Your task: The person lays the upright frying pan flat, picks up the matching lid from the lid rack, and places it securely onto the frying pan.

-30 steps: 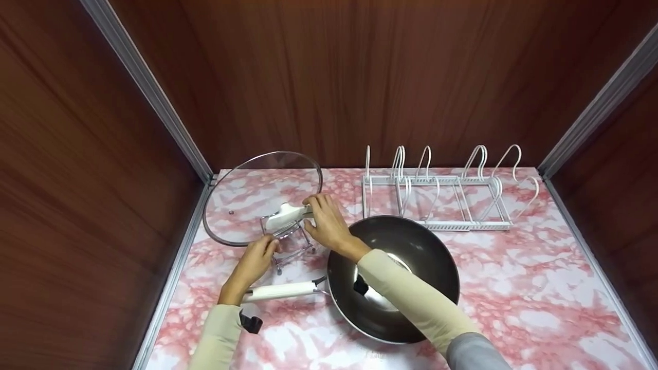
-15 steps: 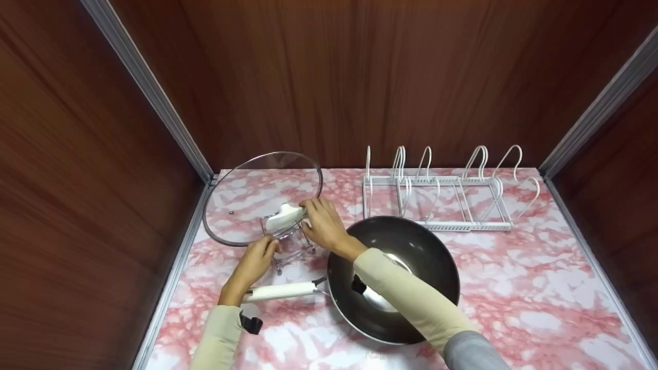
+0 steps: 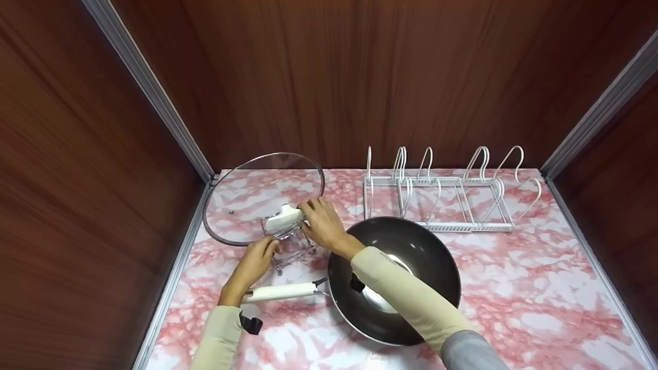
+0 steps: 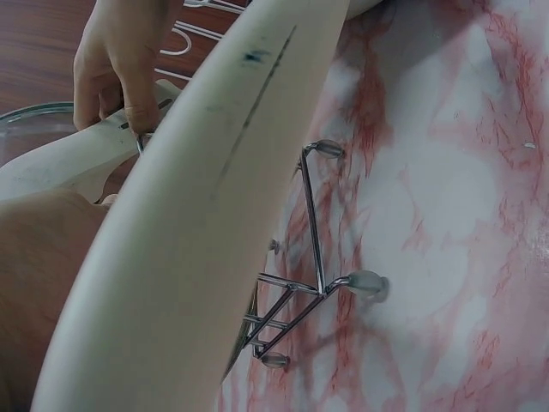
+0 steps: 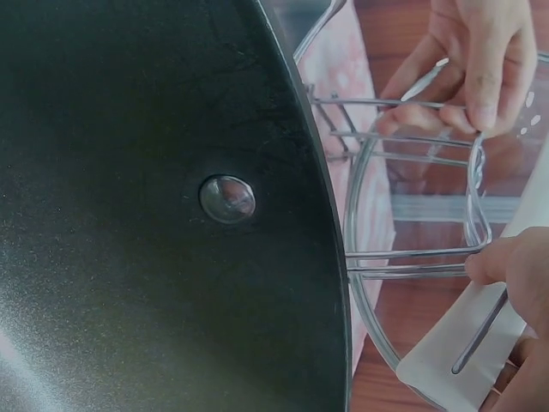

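Observation:
A clear glass pot lid (image 3: 257,195) with a white handle (image 3: 284,219) leans upright in a small chrome wire lid rack (image 3: 298,253) at the left. My left hand (image 3: 253,260) grips the rack's wire at its near left side; in the right wrist view its fingers curl round the wire. My right hand (image 3: 324,223) grips the right end of the lid's handle. Its thumb (image 5: 489,259) lies against a rack wire, with other fingers behind the handle. A dark wok (image 3: 432,257) sits under my right forearm, its white handle (image 3: 282,292) pointing left beneath my left wrist.
A white wire pan rack (image 3: 442,226) with several upright hoops stands at the back right. Brown wood-grain walls (image 3: 329,87) and metal corner rails enclose the pink marbled tabletop (image 3: 540,288). In the left wrist view the wok's handle covers part of the lid rack.
My right hand has slid slightly left and down along the lid's handle. The left hand, lid, lid rack and wok stay almost where they were.

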Demonstrator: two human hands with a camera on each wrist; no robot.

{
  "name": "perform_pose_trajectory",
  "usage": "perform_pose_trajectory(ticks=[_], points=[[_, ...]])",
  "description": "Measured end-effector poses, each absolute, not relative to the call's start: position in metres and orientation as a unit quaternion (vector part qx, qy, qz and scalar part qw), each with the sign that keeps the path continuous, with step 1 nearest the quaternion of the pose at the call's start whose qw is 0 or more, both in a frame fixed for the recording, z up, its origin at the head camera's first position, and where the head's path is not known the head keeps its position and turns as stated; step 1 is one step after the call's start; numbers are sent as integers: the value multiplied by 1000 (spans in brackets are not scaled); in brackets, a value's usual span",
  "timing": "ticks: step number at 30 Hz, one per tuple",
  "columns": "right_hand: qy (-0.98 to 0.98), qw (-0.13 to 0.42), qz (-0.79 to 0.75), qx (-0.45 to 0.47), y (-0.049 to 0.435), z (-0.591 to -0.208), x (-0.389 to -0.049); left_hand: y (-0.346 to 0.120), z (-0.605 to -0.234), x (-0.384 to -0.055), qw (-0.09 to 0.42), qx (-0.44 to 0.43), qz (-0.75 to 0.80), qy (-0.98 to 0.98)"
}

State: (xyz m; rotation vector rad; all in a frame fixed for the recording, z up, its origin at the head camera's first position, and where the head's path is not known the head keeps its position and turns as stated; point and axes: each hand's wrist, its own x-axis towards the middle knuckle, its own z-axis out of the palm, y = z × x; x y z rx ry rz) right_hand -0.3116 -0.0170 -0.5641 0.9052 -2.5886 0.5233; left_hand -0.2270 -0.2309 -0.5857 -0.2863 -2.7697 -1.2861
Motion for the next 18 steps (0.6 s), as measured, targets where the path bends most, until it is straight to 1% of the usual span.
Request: perform_pose_trajectory(ticks=[8,18], points=[[-914,180,175,319,-20,-568,-313,-231,-587,-226,43,-97,-411,-906],[-918,168,163,322,-22,-565,-315,-230,-586,-226,44,-95,-415,-904]])
